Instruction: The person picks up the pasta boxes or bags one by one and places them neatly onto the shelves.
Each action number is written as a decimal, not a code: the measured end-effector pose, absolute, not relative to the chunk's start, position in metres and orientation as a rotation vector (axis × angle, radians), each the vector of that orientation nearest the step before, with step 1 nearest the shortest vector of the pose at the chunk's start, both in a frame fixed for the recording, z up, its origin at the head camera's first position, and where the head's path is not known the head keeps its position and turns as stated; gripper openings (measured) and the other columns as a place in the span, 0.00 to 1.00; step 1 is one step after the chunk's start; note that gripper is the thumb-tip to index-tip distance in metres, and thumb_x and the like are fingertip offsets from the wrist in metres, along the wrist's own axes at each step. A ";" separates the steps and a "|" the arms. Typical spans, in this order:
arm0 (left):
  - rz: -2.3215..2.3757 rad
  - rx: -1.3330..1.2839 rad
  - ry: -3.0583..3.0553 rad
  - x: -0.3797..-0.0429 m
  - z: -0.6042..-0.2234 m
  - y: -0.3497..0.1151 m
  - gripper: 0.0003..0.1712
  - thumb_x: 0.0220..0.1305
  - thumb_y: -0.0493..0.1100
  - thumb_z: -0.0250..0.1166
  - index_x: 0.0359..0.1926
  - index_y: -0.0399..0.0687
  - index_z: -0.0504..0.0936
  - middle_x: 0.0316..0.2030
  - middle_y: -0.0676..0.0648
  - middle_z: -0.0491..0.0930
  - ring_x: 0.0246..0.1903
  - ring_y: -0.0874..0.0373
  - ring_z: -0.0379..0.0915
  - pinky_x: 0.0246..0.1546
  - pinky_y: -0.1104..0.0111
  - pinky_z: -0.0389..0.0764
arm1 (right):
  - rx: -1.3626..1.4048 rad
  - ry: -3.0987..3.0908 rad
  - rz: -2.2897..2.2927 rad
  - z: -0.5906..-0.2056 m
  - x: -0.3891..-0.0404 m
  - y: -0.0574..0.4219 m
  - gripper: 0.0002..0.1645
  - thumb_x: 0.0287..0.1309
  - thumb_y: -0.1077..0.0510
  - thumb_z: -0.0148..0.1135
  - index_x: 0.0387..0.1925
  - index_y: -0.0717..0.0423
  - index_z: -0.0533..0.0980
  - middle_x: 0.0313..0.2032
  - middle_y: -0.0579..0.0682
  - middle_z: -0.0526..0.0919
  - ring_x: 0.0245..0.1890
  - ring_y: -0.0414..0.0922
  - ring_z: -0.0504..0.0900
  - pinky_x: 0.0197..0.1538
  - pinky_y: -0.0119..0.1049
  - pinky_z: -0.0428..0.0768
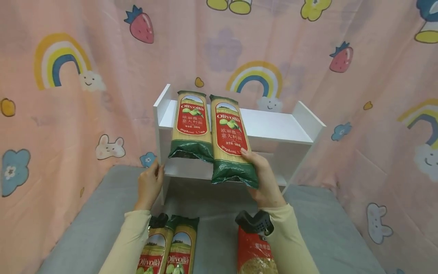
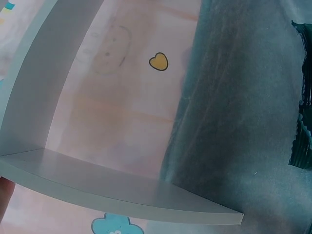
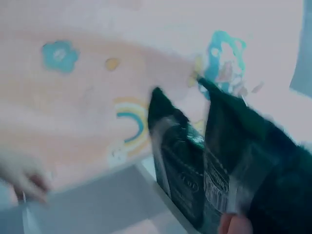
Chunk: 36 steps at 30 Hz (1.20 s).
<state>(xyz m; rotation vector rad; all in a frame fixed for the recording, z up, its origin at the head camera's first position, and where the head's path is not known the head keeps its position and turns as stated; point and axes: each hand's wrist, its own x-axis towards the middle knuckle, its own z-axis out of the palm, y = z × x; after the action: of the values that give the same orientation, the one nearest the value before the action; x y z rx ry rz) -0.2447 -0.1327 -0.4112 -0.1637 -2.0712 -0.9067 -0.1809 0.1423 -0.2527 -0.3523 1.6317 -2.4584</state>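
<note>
1. Closest to the person, on the grey worktop [image 1: 92, 220], lie two spaghetti packets [image 1: 179, 247] side by side. Taking the packet in hand as the clock's centre, they are toward 7 o'clock, partly hidden by the left forearm.
2. A red bag [image 1: 253, 253] lies between 5 and 6 o'clock, partly covered by the right forearm and its black wrist mount [image 1: 252, 222].
3. Over at 8 o'clock I see the left hand [image 1: 149, 186], its fingers curled at the front edge of the shelf's left side panel, gripping it.
4. The right hand [image 1: 266, 179], between 4 and 5 o'clock, pinches the held packet [image 1: 230, 137] by its lower right side, thumb on the front.
5. That packet slants across the shelf's front edge, green end toward the person; I can't tell whether it touches the board.
6. Just beside it, about 10 o'clock, the second packet [image 1: 191, 118] lies on the upper board of the white shelf [image 1: 273, 125], green end jutting out.
7. Beyond, at 12 o'clock, hangs a pink curtain [image 1: 113, 101] printed with rainbows and strawberries.
</note>
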 end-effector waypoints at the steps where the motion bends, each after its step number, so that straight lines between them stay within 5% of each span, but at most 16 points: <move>1: -0.907 -0.166 -2.069 -0.245 -0.412 -0.132 0.12 0.62 0.33 0.61 0.44 0.28 0.78 0.19 0.37 0.77 0.16 0.47 0.72 0.18 0.55 0.71 | -0.389 1.710 -2.461 -0.257 -0.174 0.144 0.17 0.68 0.57 0.45 0.51 0.65 0.69 0.36 0.49 0.82 0.32 0.40 0.81 0.39 0.33 0.79; 9: -0.911 -0.154 -2.037 -0.246 -0.413 -0.130 0.13 0.61 0.31 0.62 0.46 0.27 0.78 0.19 0.36 0.78 0.16 0.46 0.72 0.19 0.53 0.71 | -0.408 2.133 -2.466 -0.266 -0.143 0.148 0.22 0.63 0.65 0.55 0.58 0.66 0.68 0.40 0.49 0.82 0.36 0.41 0.81 0.42 0.40 0.80; 27: -0.924 -0.134 -2.071 -0.246 -0.414 -0.130 0.13 0.63 0.32 0.60 0.46 0.26 0.78 0.23 0.33 0.80 0.21 0.41 0.77 0.22 0.51 0.75 | -0.461 2.226 -2.508 -0.268 -0.170 0.143 0.20 0.59 0.69 0.59 0.54 0.68 0.71 0.42 0.54 0.82 0.39 0.43 0.81 0.46 0.35 0.76; 36: -0.909 -0.131 -2.059 -0.246 -0.414 -0.130 0.11 0.62 0.32 0.61 0.42 0.26 0.78 0.15 0.40 0.73 0.13 0.53 0.64 0.17 0.62 0.64 | -0.501 2.199 -2.475 -0.259 -0.190 0.138 0.22 0.60 0.68 0.59 0.56 0.69 0.70 0.46 0.60 0.80 0.37 0.42 0.81 0.45 0.35 0.78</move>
<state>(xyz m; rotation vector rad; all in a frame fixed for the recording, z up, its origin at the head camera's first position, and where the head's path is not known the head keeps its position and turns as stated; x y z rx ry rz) -0.2461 -0.1297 -0.4140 -0.1307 -2.0586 -0.9095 -0.1897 0.1385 -0.2587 -0.5006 2.1989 -2.4748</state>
